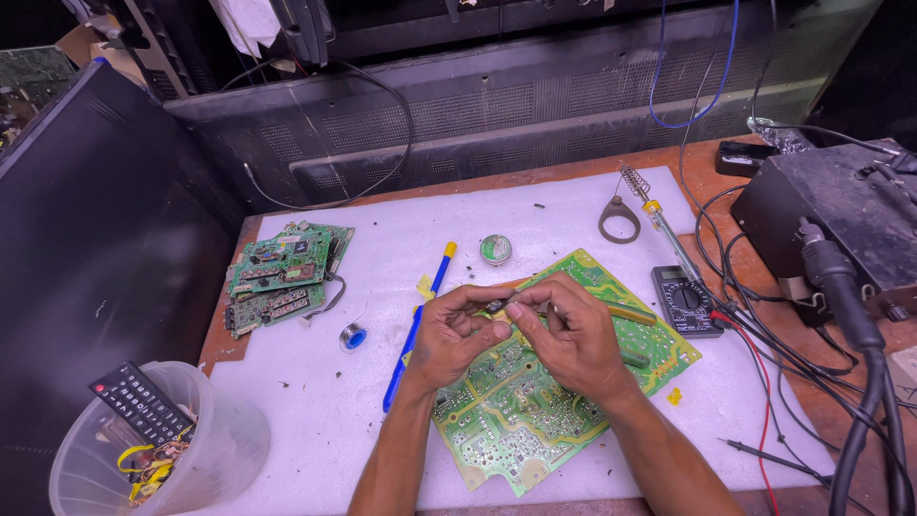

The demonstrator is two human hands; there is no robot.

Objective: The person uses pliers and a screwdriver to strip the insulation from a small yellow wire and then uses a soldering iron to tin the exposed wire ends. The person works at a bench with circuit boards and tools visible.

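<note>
The small dark part [496,306] pinched between the two hands was mostly hidden by fingertips, so its kind could not be made out. The left hand [457,334] and right hand [571,336] met above the large green circuit board [535,420], both forearms rising from the bottom edge and angling inward. The left thumb and forefinger were closed on one end of the part; the right fingers gripped the other end, knuckles bent. Whether the hands rested on the board could not be told.

A blue and yellow desoldering pump [417,320] lay just left of the left hand on the white foam mat [315,401]. Near it sat a small solder spool [354,336], and farther up a round green tin [495,249]. Two smaller green boards [282,277] lay stacked at the mat's left. A soldering iron [669,239] rested beside a black multimeter [688,301], its dial hard to read. A clear plastic tub [158,440], cut off at the bottom corner, held a black remote control [143,406].
</note>
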